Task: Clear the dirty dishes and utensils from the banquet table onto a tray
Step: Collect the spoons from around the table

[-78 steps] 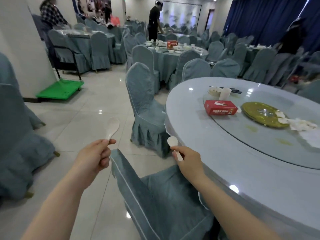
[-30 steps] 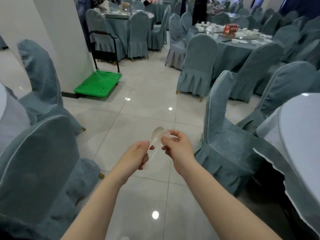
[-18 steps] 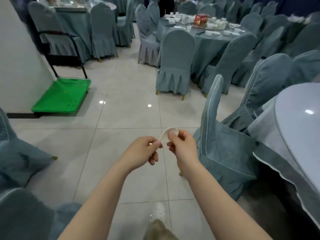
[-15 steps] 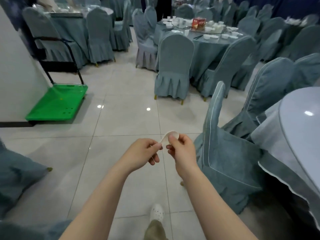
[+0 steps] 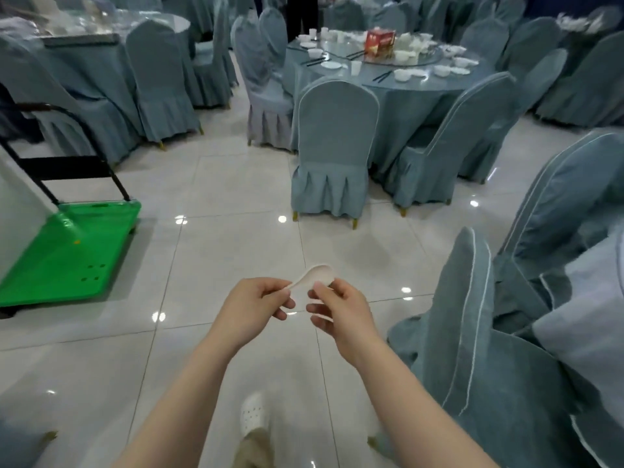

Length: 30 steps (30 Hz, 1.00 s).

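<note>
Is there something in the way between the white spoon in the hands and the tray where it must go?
Cannot say: no tray is visible. The left hand pinches the white spoon by its handle, the right hand touches its bowl. Ahead lies open tiled floor, a green cart to the left.

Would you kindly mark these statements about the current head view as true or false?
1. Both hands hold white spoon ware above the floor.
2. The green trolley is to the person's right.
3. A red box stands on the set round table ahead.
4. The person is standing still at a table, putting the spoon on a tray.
1. True. The left hand grips the handle end and the right hand pinches near the bowl of the white spoon, over the tiled floor.
2. False. The green trolley is on the left.
3. True. The red box stands on the round table among dishes.
4. False. No tray is in view; the hands are over open floor.
</note>
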{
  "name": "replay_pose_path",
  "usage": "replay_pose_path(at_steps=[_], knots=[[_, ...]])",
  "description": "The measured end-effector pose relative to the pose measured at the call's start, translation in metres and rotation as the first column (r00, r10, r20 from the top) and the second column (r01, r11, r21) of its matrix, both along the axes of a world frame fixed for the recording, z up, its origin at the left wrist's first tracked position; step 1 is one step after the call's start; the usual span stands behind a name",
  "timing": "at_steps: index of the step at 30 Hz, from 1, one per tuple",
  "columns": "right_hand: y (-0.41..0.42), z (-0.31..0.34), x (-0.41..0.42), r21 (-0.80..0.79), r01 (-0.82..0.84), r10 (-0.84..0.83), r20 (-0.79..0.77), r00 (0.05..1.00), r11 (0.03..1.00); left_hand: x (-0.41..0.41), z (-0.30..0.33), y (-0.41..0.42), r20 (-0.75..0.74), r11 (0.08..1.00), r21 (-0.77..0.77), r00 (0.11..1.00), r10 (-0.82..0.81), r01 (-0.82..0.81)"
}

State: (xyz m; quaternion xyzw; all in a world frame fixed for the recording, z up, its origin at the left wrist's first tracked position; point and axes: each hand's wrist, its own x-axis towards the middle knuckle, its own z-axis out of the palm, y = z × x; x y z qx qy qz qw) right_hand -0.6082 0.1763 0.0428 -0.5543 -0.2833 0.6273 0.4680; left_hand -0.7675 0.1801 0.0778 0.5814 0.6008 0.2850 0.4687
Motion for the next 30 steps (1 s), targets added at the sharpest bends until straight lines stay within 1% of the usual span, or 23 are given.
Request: replay_pose_path(at_steps=[1, 3, 6, 8, 11, 13, 16, 18, 21, 23, 25, 27, 30], knots=[[0.021, 0.0, 0.003, -0.003, -0.009, 0.009, 0.007, 1.0, 1.0, 0.002, 0.001, 0.029, -0.01, 0.999, 0.011, 0.999, -0.039, 0.039], [0.062, 0.001, 0.009, 0.011, 0.046, -0.046, 0.013, 0.999, 0.999, 0.012, 0.006, 0.085, -0.025, 0.989, 0.031, 0.99, -0.141, 0.142], [0.124, 0.009, 0.023, 0.023, 0.209, -0.209, 0.001, 0.978, 0.978, 0.035, 0.014, 0.166, -0.039, 0.957, 0.037, 0.957, -0.288, 0.289], [0.16, 0.014, 0.036, 0.026, 0.3, -0.299, -0.036, 0.954, 0.954, 0.055, 0.019, 0.213, -0.026, 0.928, 0.04, 0.928, -0.371, 0.372], [0.206, 0.022, 0.063, 0.008, 0.443, -0.442, -0.07, 0.894, 0.896, 0.096, 0.03, 0.276, -0.066, 0.843, 0.058, 0.844, -0.532, 0.535], [0.231, 0.027, 0.088, -0.018, 0.553, -0.553, -0.078, 0.83, 0.833, 0.13, 0.037, 0.31, -0.081, 0.767, 0.053, 0.769, -0.635, 0.639], [0.273, 0.031, 0.133, -0.012, 0.676, -0.671, -0.133, 0.729, 0.737, 0.185, 0.041, 0.361, -0.098, 0.671, 0.059, 0.674, -0.733, 0.739], [0.302, 0.031, 0.162, -0.021, 0.743, -0.736, -0.16, 0.658, 0.669, 0.22, 0.041, 0.393, -0.09, 0.632, 0.062, 0.635, -0.767, 0.773], [0.357, 0.028, 0.209, -0.025, 0.808, -0.792, -0.213, 0.572, 0.589, 0.276, 0.039, 0.447, -0.078, 0.603, 0.055, 0.605, -0.792, 0.796], [0.396, 0.03, 0.244, -0.014, 0.827, -0.809, -0.22, 0.545, 0.561, 0.313, 0.042, 0.489, -0.13, 0.587, 0.077, 0.592, -0.796, 0.806], [0.434, 0.034, 0.283, -0.008, 0.838, -0.82, -0.208, 0.533, 0.546, 0.35, 0.049, 0.53, -0.148, 0.577, 0.104, 0.587, -0.796, 0.81], [0.466, 0.039, 0.323, 0.021, 0.854, -0.835, -0.197, 0.513, 0.52, 0.387, 0.056, 0.569, -0.129, 0.571, 0.116, 0.583, -0.802, 0.812], [0.499, 0.047, 0.387, 0.042, 0.898, -0.88, -0.184, 0.438, 0.438, 0.445, 0.065, 0.621, -0.039, 0.59, 0.147, 0.601, -0.798, 0.794]])
